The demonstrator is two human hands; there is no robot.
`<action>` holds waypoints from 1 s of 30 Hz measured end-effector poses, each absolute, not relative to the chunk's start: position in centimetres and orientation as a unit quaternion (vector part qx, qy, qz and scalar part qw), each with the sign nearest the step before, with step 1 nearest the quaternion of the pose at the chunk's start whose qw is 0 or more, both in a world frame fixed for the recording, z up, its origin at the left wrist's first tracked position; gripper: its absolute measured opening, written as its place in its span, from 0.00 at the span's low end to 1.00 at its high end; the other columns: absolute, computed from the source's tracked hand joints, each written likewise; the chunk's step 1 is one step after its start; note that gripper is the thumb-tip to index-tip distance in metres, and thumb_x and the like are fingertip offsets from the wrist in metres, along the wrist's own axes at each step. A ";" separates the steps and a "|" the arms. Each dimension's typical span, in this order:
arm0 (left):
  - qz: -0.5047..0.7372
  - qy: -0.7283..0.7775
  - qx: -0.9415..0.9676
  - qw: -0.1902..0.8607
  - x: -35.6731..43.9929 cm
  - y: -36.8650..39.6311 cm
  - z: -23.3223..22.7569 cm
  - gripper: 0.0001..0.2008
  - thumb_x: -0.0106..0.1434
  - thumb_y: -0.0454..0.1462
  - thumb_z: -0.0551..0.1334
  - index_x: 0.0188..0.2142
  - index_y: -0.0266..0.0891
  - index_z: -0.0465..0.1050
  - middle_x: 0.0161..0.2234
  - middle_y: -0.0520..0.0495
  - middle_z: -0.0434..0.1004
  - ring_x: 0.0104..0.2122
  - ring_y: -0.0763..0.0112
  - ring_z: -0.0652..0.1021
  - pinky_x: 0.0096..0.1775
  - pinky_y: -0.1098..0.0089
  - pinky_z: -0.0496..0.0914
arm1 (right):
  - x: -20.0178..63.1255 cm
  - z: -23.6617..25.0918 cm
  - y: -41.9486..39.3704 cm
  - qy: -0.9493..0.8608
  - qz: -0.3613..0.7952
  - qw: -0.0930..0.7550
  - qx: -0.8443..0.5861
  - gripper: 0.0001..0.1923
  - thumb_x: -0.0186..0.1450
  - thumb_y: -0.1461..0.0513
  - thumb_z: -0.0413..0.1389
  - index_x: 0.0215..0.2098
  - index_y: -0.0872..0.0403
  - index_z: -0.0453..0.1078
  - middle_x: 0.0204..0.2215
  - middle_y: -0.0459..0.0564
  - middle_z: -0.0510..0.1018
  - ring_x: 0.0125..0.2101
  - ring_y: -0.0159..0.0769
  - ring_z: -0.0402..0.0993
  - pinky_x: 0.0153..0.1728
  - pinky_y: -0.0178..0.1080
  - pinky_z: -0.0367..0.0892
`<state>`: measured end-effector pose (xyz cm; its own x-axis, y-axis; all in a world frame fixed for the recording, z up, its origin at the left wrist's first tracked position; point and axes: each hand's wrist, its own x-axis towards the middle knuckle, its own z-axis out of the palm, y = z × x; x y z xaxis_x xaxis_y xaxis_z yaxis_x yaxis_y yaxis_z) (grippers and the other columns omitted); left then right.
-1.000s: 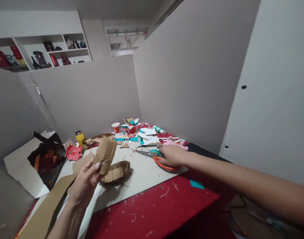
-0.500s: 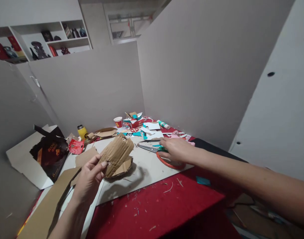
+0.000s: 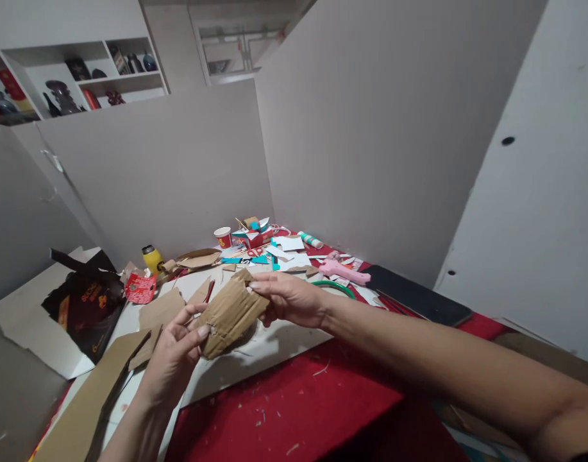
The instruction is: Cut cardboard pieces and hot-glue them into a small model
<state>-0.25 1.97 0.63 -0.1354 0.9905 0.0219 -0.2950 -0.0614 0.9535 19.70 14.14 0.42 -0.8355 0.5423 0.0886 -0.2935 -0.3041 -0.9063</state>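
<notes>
Both my hands hold a creased, folded piece of brown corrugated cardboard [image 3: 231, 312] above the white board [image 3: 274, 346] on the table. My left hand [image 3: 176, 350] grips its near lower end, thumb on top. My right hand [image 3: 288, 298] has closed on its far upper end, with the arm reaching in from the right. The orange-handled scissors do not show now. More brown cardboard lies under the held piece and is mostly hidden by it.
A pink glue gun [image 3: 344, 271], a green ring [image 3: 339, 287] and a dark flat slab [image 3: 416, 298] lie to the right. Paper scraps, a red cup [image 3: 222, 237], a yellow bottle [image 3: 152, 258], a black bag [image 3: 82, 301] and a long cardboard sheet [image 3: 82, 404] crowd the back and left. Grey partitions enclose the table.
My right hand left the orange-handled scissors on the board and came left to grip the far end of the cardboard. My left hand tilted the piece flatter and lower.
</notes>
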 end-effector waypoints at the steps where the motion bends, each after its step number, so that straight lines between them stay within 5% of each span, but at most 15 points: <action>1: 0.615 0.436 0.390 0.529 -0.3 2.0 0.7 0.20 0.48 0.33 0.72 0.41 0.41 0.72 0.33 0.49 0.80 0.29 0.70 0.79 0.33 0.73 0.72 | 19.7 0.4 14.1 -0.514 0.808 0.264 -0.119 0.14 0.57 0.58 0.62 0.37 0.57 0.68 0.24 0.43 0.72 0.20 0.25 0.68 0.21 0.31 0.69; 9: 0.656 0.411 0.339 0.534 0.3 1.6 1.1 0.26 0.44 0.32 0.73 0.44 0.42 0.73 0.30 0.50 0.81 0.27 0.72 0.79 0.34 0.74 0.73 | 18.9 -1.3 14.9 -0.460 0.840 0.254 -0.132 0.15 0.60 0.62 0.59 0.46 0.52 0.64 0.22 0.38 0.68 0.16 0.20 0.63 0.20 0.27 0.63; 19: 0.643 0.415 0.333 0.552 0.8 1.7 0.9 0.27 0.43 0.29 0.72 0.44 0.41 0.72 0.30 0.49 0.79 0.29 0.71 0.79 0.36 0.72 0.73 | 18.7 -1.4 15.3 -0.527 0.774 0.287 -0.202 0.12 0.61 0.60 0.56 0.43 0.54 0.66 0.25 0.43 0.69 0.20 0.26 0.66 0.23 0.32 0.65; 25: 0.676 0.444 0.348 0.473 0.5 2.3 0.1 0.24 0.45 0.30 0.73 0.42 0.40 0.72 0.32 0.49 0.80 0.31 0.73 0.79 0.34 0.76 0.73 | 19.2 -0.9 14.8 -0.585 0.593 0.480 -0.273 0.13 0.61 0.60 0.57 0.44 0.51 0.66 0.41 0.49 0.71 0.42 0.34 0.67 0.42 0.38 0.65; 30: 0.670 0.473 0.377 0.430 0.9 2.8 -0.9 0.20 0.44 0.32 0.74 0.37 0.39 0.71 0.33 0.51 0.81 0.30 0.72 0.80 0.36 0.74 0.73 | 19.1 -0.7 11.4 -0.819 0.266 0.487 -0.146 0.08 0.66 0.60 0.52 0.32 0.54 0.69 0.27 0.47 0.73 0.29 0.32 0.68 0.34 0.37 0.65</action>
<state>0.91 2.81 -0.89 -0.3454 0.9333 0.0988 -0.2187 -0.1824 0.9586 19.14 11.36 -0.66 -0.4841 0.4979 0.7195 -0.0205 0.8156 -0.5782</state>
